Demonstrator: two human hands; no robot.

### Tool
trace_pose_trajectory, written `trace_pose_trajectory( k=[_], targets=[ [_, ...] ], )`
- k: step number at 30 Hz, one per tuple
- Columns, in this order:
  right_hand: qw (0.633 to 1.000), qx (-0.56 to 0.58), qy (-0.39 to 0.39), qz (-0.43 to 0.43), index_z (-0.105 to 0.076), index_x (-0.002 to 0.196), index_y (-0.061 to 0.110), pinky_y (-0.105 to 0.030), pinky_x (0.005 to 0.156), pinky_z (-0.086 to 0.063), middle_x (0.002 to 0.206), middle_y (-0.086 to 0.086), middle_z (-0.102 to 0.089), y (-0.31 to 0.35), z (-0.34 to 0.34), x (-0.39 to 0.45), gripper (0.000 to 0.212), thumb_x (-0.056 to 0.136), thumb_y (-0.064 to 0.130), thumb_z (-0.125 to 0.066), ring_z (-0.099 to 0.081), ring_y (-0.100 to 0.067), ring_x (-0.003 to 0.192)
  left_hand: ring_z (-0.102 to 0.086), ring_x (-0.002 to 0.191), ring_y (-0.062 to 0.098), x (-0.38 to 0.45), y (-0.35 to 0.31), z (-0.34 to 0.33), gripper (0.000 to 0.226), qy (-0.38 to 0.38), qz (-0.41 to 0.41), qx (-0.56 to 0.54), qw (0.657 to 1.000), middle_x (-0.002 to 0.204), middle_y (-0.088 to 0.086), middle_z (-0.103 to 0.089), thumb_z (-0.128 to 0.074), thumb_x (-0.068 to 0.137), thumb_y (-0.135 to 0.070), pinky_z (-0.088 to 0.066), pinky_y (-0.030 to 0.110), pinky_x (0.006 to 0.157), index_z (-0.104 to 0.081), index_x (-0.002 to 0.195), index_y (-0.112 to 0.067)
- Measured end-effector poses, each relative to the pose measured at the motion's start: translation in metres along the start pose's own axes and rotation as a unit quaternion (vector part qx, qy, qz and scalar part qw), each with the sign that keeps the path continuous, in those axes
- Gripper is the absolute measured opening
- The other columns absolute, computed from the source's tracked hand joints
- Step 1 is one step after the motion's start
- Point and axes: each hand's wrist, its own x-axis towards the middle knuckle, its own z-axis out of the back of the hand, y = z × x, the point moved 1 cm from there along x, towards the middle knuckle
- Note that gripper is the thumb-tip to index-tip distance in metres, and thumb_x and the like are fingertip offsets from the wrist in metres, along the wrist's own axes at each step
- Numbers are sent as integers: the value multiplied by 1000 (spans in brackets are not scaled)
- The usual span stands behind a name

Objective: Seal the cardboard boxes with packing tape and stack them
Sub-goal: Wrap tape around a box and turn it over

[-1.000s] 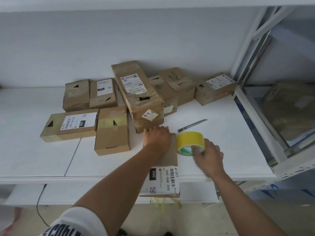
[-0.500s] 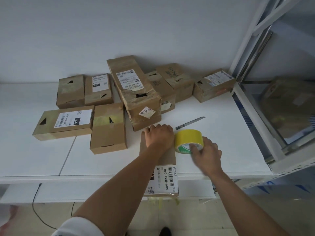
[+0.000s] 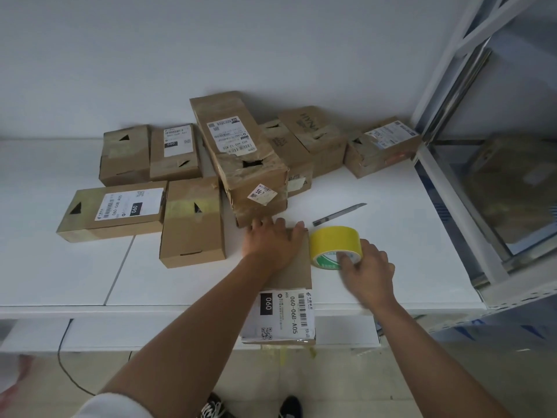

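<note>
Pinning the light, stiff box [image 3: 294,267] under my flat left hand [image 3: 272,245]; right hand [image 3: 366,270] pinches the tape roll's [image 3: 334,245] core.

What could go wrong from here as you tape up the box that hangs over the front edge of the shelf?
The box overhangs the shelf edge; only the left hand pressing its far end steadies it, so it might tip off if released. The utility knife lies just beyond the yellow tape roll the right hand holds; a forward pull could brush its blade.
</note>
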Motion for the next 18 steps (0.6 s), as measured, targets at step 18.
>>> trace_pose_trajectory(
  k=[18],
  targets=[
    [970, 244, 10, 22, -57, 109, 23, -34, 75, -48, 89, 0, -66, 91, 43, -2, 21, 90, 24, -68, -62, -18, 83, -62, 96, 27, -12, 24, 20, 47, -25, 7, -489, 872, 91, 5, -67, -43, 80, -64, -47, 39, 89, -60, 83, -21]
  ],
)
